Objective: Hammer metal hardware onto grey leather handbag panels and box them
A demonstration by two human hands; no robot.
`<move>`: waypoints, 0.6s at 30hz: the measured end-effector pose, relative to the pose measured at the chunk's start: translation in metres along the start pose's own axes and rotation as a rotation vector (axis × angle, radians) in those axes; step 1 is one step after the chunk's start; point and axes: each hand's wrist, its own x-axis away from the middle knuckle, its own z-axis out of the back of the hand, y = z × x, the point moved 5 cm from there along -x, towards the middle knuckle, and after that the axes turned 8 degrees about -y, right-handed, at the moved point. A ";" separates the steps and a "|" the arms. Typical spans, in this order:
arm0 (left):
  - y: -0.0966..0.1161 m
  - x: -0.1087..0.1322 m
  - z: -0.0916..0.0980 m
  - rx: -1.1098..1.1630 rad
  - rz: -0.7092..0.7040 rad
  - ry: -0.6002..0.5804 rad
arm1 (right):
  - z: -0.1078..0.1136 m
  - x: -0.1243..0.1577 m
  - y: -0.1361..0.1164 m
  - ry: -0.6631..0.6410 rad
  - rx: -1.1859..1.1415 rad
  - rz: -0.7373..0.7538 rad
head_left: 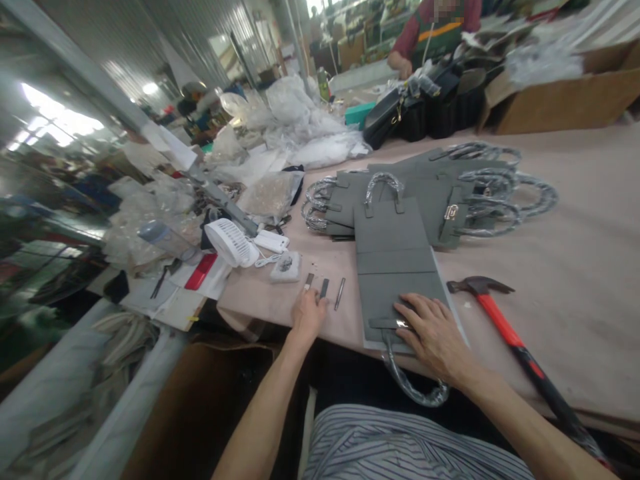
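A flat grey bag piece with wrapped handles lies opened out on the table in front of me. My right hand rests flat on its near end, fingers spread, over a small metal fitting. My left hand sits at the table edge to the left, its fingertips closed on small metal punch tools; a third thin tool lies beside them. Whether the fingers grip one is hard to see.
A hammer with a red handle lies right of the bag piece. A stack of grey bags sits behind. A small white fan, plastic bags and clutter fill the left. Another person works at the far end near cardboard boxes.
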 end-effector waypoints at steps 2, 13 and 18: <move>-0.007 -0.011 0.004 -0.021 0.015 -0.052 | -0.002 0.000 0.002 0.003 -0.007 -0.001; -0.010 -0.039 0.014 -0.049 0.064 -0.117 | -0.003 -0.002 0.004 0.003 -0.004 0.008; -0.036 -0.034 0.037 -0.062 0.116 -0.030 | -0.002 -0.002 0.002 0.008 -0.017 -0.017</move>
